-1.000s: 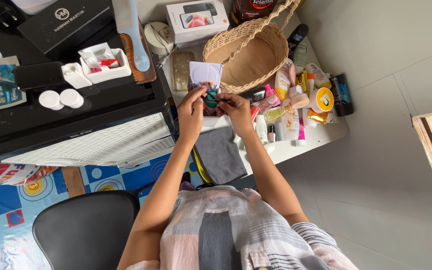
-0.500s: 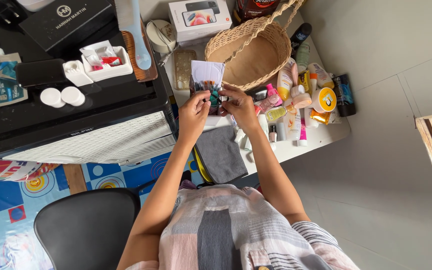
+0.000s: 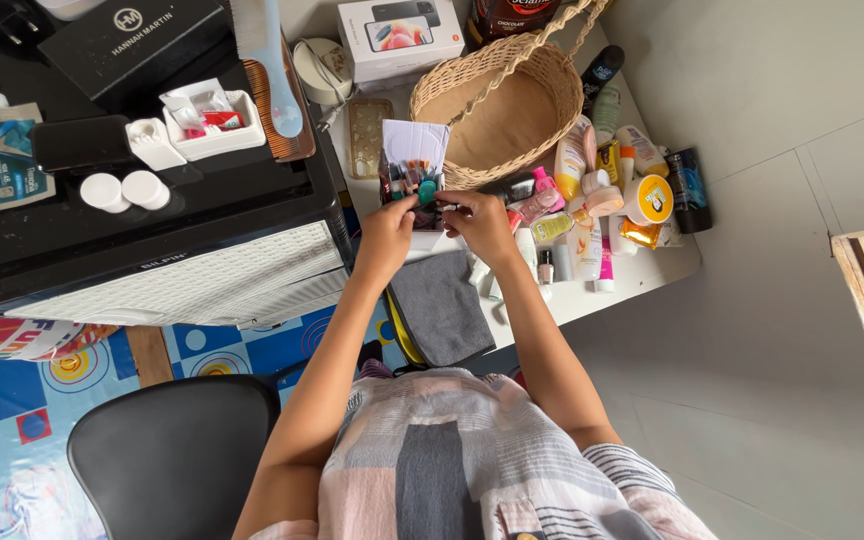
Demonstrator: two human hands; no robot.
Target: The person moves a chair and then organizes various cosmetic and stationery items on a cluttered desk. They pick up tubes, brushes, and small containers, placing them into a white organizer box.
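The left hand (image 3: 389,222) and the right hand (image 3: 479,218) meet over the white table (image 3: 642,280), both with fingers pinched on a small organizer box (image 3: 414,178) filled with colourful small items, which they hold just in front of a woven basket (image 3: 497,110). What exactly sits between the fingertips is too small to tell. Below the wrists lies a grey cloth (image 3: 442,305). To the right of the hands, bottles and tubes of cosmetics (image 3: 592,205) crowd the tabletop.
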